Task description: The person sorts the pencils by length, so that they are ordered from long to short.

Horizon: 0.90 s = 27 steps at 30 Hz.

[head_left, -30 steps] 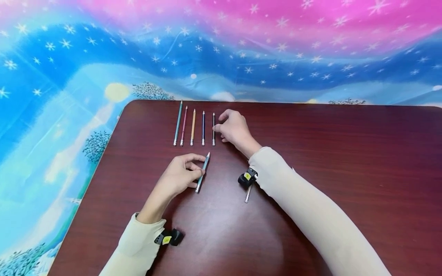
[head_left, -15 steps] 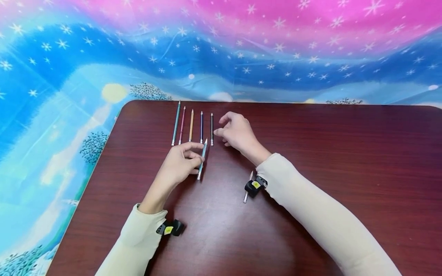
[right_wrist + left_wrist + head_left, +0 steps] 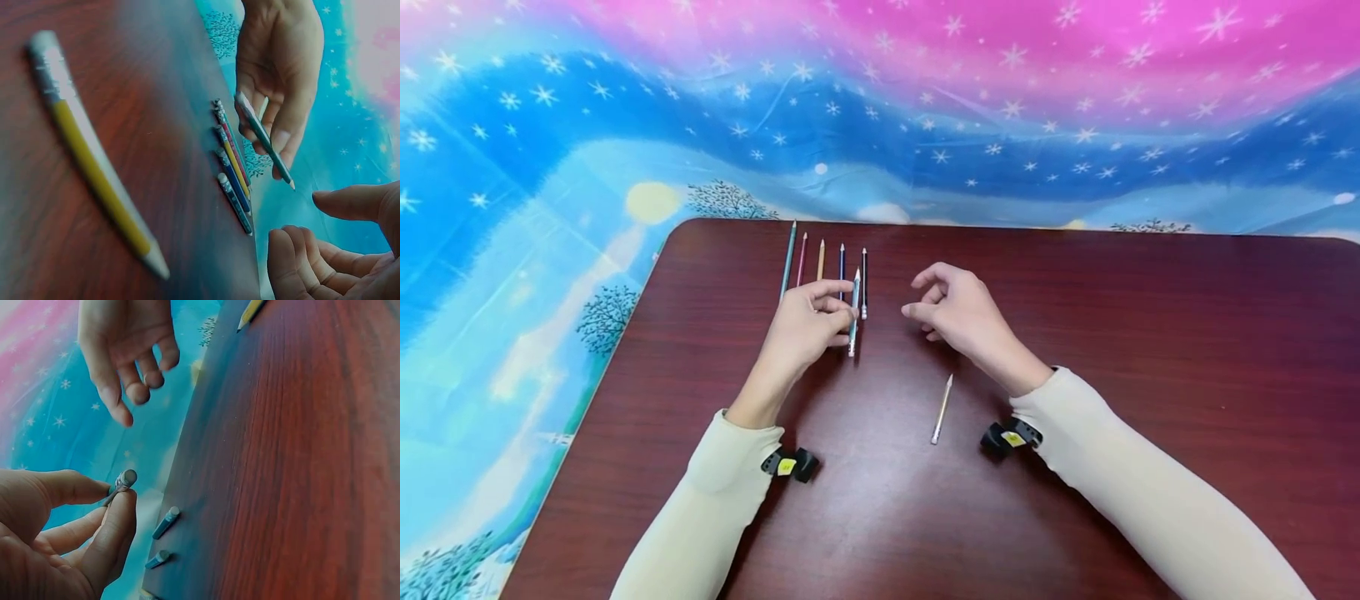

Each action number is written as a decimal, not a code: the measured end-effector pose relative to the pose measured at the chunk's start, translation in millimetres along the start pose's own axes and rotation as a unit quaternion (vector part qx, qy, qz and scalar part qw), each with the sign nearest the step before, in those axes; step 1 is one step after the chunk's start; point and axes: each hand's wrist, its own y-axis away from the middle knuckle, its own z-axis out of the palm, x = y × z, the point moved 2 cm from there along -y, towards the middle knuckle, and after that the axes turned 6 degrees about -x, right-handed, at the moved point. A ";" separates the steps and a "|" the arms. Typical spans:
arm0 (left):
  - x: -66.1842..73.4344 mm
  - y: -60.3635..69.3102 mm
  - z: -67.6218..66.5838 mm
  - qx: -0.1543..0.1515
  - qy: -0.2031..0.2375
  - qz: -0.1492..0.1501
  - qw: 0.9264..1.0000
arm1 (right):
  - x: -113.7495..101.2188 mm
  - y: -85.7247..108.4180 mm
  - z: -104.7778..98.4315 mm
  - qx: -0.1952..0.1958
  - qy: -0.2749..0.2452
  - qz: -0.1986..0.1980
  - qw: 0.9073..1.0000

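Note:
My left hand (image 3: 805,321) pinches a teal pencil (image 3: 853,340) between thumb and fingers, tip pointing away and eraser end toward me. In the right wrist view this pencil (image 3: 265,142) appears raised off the table. Beneath and beyond it lies a row of pencils: teal (image 3: 787,262), red (image 3: 802,254), yellow (image 3: 821,257), dark blue (image 3: 842,262) and black (image 3: 864,279). The left hand hides the lower ends of some of them. My right hand (image 3: 962,312) hovers to the right of the row, fingers loosely bent, holding nothing.
Another yellow pencil (image 3: 942,410) lies alone on the dark wooden table (image 3: 1150,375), nearer to me, between the two forearms. The row lies close to the table's far edge. A snowflake-patterned cloth (image 3: 925,125) hangs behind. Both wrists carry small black cameras (image 3: 1011,437).
My left hand has carried the teal pencil away from me, toward the row beside the black pencil. My right hand has drawn back rightward from the black pencil, uncovering the lone yellow pencil.

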 end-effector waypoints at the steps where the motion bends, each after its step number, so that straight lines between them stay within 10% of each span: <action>1: 1.2 -2.2 1.8 0.001 0.003 0.002 1.000 | 2.4 3.5 -2.3 -0.001 0.000 -0.001 1.000; 13: 12.5 -30.4 20.9 0.022 -0.005 0.014 1.000 | 21.7 39.9 -29.0 0.000 0.013 0.000 1.000; 27: 23.9 -56.4 33.7 0.057 -0.138 -0.005 0.989 | 34.6 66.4 -38.6 -0.005 0.017 -0.020 1.000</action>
